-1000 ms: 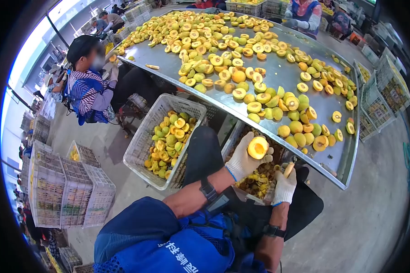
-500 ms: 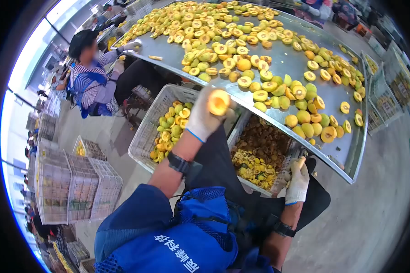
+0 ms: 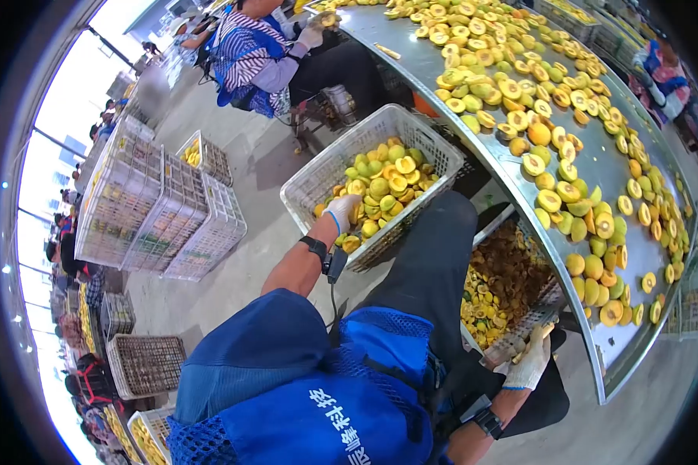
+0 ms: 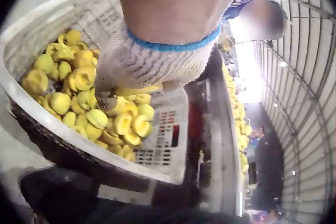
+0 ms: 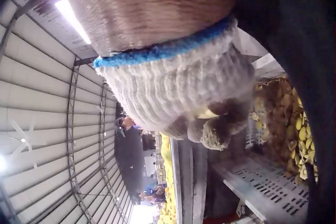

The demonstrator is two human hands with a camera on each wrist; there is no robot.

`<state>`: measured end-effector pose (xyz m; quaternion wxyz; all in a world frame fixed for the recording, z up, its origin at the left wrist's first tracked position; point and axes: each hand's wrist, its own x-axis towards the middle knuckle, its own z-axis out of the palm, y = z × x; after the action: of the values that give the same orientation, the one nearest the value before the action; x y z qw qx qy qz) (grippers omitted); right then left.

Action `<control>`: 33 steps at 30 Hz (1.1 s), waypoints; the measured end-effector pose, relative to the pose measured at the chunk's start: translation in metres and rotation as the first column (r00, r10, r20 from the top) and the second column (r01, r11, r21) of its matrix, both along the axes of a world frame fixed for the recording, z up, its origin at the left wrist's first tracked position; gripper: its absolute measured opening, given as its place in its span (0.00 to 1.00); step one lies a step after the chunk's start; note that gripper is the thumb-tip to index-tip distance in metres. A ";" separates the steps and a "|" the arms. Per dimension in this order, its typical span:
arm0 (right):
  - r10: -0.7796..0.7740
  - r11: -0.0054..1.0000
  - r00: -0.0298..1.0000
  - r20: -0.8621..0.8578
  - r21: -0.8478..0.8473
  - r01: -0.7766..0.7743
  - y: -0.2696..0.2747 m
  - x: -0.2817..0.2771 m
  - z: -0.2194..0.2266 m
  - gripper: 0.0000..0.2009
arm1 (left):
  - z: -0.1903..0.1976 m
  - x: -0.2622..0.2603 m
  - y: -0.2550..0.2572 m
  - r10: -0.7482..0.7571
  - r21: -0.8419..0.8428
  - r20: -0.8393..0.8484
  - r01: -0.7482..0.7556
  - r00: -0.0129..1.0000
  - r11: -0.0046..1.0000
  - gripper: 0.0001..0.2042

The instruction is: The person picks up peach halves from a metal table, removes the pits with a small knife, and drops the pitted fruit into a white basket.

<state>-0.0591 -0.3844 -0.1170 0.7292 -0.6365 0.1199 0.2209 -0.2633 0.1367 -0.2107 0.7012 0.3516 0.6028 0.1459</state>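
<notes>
My gloved left hand [image 3: 343, 211] is down inside a white plastic crate [image 3: 298, 190] of yellow peach halves [image 3: 380, 186]. In the left wrist view, the yellow rim of a peach half [image 4: 139, 90] shows between its curled fingers and the palm. My gloved right hand [image 3: 529, 360] is beside my right knee, at the edge of a second crate [image 3: 512, 341] holding brown and yellow scraps [image 3: 512, 271]. It grips a tool by its pale wooden handle [image 3: 547, 330]; the working end is hidden. In the right wrist view, the curled glove fingers [image 5: 214, 132] wrap round it.
A metal table [image 3: 527, 201] heaped with cut peaches [image 3: 535, 112] slopes past my right side, its raised edge close to the right hand. Stacked crates [image 3: 143, 205] stand on the floor at left. Another worker [image 3: 248, 58] sits beyond the peach crate.
My left hand has carried the peach half from above the scrap crate leftward and down into the peach crate. The head view has swung left. The right hand still holds the tool near the knee.
</notes>
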 end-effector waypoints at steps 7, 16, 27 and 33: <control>0.056 0.991 0.998 -0.006 -0.118 -0.056 0.010 -0.008 0.017 0.17 | -0.059 -0.023 0.016 -0.062 0.297 -0.527 0.252 0.848 0.921 0.23; 0.004 1.000 1.000 0.013 -0.015 -0.004 0.017 -0.011 0.047 0.12 | -0.009 0.031 0.058 0.037 0.499 -0.341 0.147 0.939 0.854 0.21; -0.127 0.992 0.989 0.071 0.002 0.128 0.004 -0.010 0.043 0.08 | 0.207 0.204 -0.075 -0.765 0.683 0.298 0.433 0.571 0.589 0.14; -0.113 0.993 0.990 0.078 -0.032 0.116 0.002 -0.013 0.044 0.06 | 0.248 0.294 -0.210 -0.934 0.685 -0.017 0.685 0.357 0.249 0.22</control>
<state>-0.0725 -0.3828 -0.0729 0.7330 -0.6497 0.1325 0.1519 0.0307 -0.0730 0.0369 0.6268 0.7743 0.0874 -0.0034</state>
